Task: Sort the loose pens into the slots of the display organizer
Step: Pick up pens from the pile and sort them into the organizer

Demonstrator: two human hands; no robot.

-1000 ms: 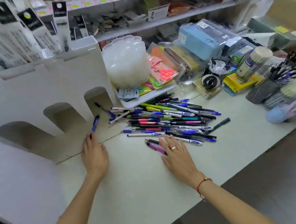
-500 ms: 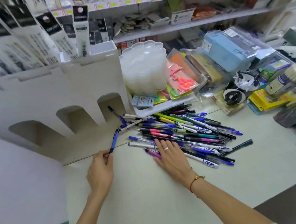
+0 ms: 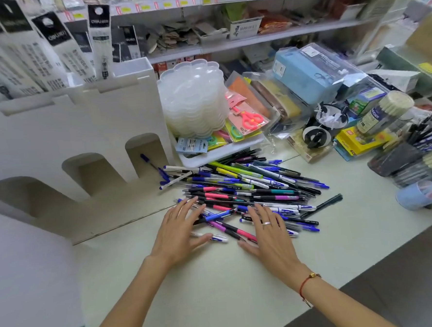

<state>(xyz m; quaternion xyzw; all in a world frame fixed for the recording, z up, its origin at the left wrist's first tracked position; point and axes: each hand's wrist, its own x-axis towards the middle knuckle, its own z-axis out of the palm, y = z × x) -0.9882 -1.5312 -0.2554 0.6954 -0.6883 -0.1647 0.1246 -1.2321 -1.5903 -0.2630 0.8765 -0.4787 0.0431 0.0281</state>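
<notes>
A heap of loose pens in blue, pink, black and green lies on the pale table. To its left stands the white display organizer with three arched slots along its foot; a blue pen leans in the rightmost slot. My left hand lies flat with straight fingers on the heap's near left edge, touching a blue pen. My right hand rests flat on pens at the near right, a ring on one finger.
A stack of clear plastic lids and packaged scissors sit on a white tray behind the heap. Boxes and tape rolls crowd the right, with cups of pens at the far right. Shelves run along the back.
My left hand let go of the blue pen by the organizer and moved right onto the pile. My right hand slid toward the near right of the heap.
</notes>
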